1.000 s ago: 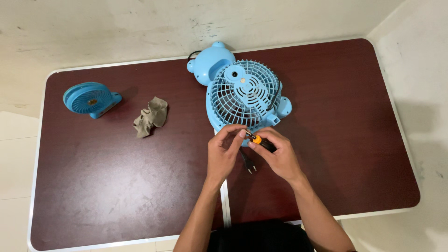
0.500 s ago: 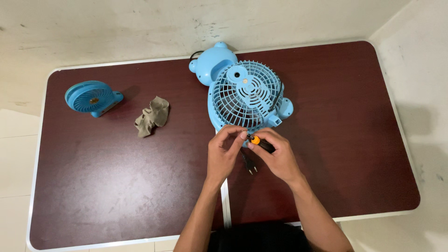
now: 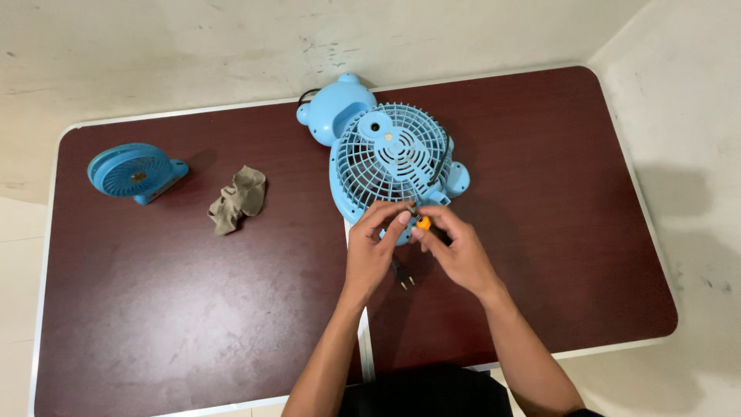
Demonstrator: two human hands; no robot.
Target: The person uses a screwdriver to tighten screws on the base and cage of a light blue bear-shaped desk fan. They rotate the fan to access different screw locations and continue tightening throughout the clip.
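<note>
- A large light-blue fan (image 3: 394, 158) with a bear-shaped body is seen lying on a dark red-brown table (image 3: 556, 193), a little above the centre of the frame, its round grille facing up.
- The left hand (image 3: 370, 251) is placed at the lower edge of the fan's grille, just below centre; its fingers are curled together toward the right hand, and its fingertips appear to touch a small part at the grille's rim, though what is pinched cannot be told.
- The right hand (image 3: 459, 251) is set just beside the left, fingertips nearly meeting it; it is closed around a small tool with an orange handle (image 3: 424, 223), held at the fan's lower edge.
- Whether the tool's tip touches the fan is hidden by the fingers.
- A black two-pin plug (image 3: 404, 276) is seen lying on the table between the two wrists, just below the hands.
- A smaller blue fan (image 3: 131, 171) is found at the upper left of the frame, well apart from the hands.
- A crumpled grey-brown cloth (image 3: 238, 201) lies between the two fans, left of centre.
- A pale wall and floor border the table along the top and right of the frame.
</note>
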